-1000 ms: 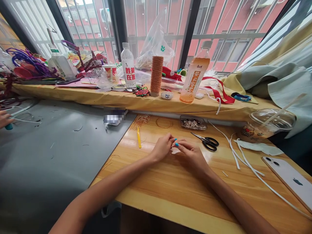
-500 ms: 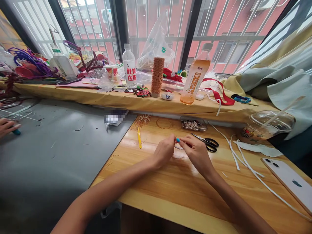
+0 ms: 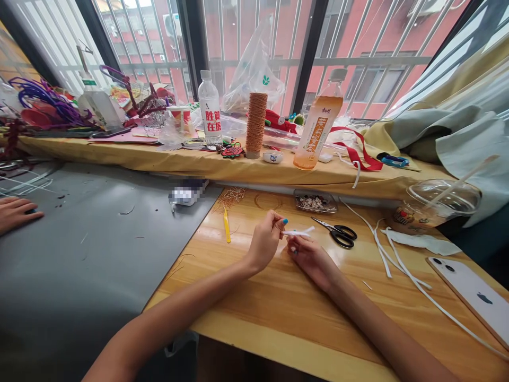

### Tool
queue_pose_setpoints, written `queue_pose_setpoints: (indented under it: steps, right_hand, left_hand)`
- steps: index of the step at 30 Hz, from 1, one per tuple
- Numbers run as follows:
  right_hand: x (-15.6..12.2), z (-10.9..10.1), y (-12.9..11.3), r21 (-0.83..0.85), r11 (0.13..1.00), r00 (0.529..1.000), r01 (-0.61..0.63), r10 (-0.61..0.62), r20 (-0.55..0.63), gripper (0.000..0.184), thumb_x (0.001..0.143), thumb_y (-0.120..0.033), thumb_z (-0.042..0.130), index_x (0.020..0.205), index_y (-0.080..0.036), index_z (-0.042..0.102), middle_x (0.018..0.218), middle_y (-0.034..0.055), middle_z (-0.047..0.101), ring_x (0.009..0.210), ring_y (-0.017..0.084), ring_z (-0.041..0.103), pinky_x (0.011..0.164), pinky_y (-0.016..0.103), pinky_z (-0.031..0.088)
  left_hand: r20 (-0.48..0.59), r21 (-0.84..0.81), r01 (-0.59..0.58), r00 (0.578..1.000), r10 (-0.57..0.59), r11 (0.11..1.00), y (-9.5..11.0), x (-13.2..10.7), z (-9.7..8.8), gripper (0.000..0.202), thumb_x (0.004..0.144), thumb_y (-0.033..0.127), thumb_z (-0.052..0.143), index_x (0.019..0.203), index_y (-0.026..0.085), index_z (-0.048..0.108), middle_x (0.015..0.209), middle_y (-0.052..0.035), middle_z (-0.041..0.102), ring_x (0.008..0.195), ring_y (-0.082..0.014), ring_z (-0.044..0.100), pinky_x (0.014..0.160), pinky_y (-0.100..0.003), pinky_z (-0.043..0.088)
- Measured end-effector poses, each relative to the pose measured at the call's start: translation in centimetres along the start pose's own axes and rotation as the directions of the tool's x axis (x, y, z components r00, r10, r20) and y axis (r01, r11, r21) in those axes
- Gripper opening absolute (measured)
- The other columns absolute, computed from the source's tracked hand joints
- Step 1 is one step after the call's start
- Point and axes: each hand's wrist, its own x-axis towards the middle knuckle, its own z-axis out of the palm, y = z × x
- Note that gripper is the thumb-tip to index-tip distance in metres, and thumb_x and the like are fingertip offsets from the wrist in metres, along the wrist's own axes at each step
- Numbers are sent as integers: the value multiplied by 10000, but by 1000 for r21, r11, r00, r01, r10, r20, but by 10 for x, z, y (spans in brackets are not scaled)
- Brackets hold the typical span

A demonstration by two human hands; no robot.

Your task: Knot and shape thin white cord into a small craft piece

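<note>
My left hand [image 3: 267, 240] pinches a short piece of white cord [image 3: 305, 232], whose ends stick out to the right above the wood. My right hand [image 3: 314, 259] is turned partly palm up, its curled fingers closed at the cord's lower side close to the left fingertips. Exactly where each fingertip presses is too small to make out. Just right of the hands lie black-handled scissors [image 3: 342, 235], blades pointing toward the upper left. Yellow tweezers [image 3: 227, 225] rest to the left of my left hand.
Behind the hands stands a clear tray [image 3: 316, 201] of small pieces. Long white cords [image 3: 401, 262], a phone [image 3: 473, 297] and a plastic cup [image 3: 417, 209] are at right. Bottles and a thread spool [image 3: 256, 126] line the ledge. Another person's hand [image 3: 18, 213] lies on the grey table.
My right hand has rolled palm up and dropped slightly; my left hand has turned, its thumb now raised. The white cord has come into plain view. The other person's hand has moved further in.
</note>
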Motion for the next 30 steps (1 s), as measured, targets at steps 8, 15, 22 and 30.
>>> queue_pose_setpoints:
  steps: [8, 15, 22, 30]
  right_hand:
    - [4, -15, -29, -78, 994, 997, -71, 73, 14, 150, 621, -272, 664, 596, -149, 582, 466, -58, 416, 384, 20, 291, 337, 155, 188]
    - [-10, -18, -63, -322, 937, 960, 135, -204, -191, 179, 637, -330, 650, 661, -158, 608, 557, -26, 543, 427, 31, 433, 375, 149, 298]
    - [-31, 6, -64, -557, 801, 897, -217, 390, 211, 425, 723, -507, 486, 610, -115, 607, 510, 48, 583, 393, 94, 517, 351, 192, 338]
    - [-14, 4, -44, -725, 688, 941, 12, -254, -225, 373, 617, -490, 611, 756, -144, 607, 394, -56, 450, 288, 55, 369, 294, 195, 251]
  left_hand:
    - [450, 192, -253, 881, 144, 948, -8, -16, 11, 88, 812, 209, 400, 811, 159, 473, 639, 9, 519, 539, -86, 444, 535, -181, 337]
    - [286, 381, -111, 958, -3, 918, -13, -6, 7, 120, 825, 179, 402, 716, 156, 447, 536, 40, 443, 492, -86, 397, 492, -179, 294]
    - [174, 587, -260, 965, 194, 767, -19, 3, -4, 130, 855, 203, 348, 787, 155, 447, 662, -13, 544, 558, -109, 482, 515, -198, 319]
    - [285, 605, -485, 872, 397, 632, -16, 4, -12, 248, 882, 235, 271, 794, 138, 482, 707, -59, 565, 636, -126, 521, 584, -217, 386]
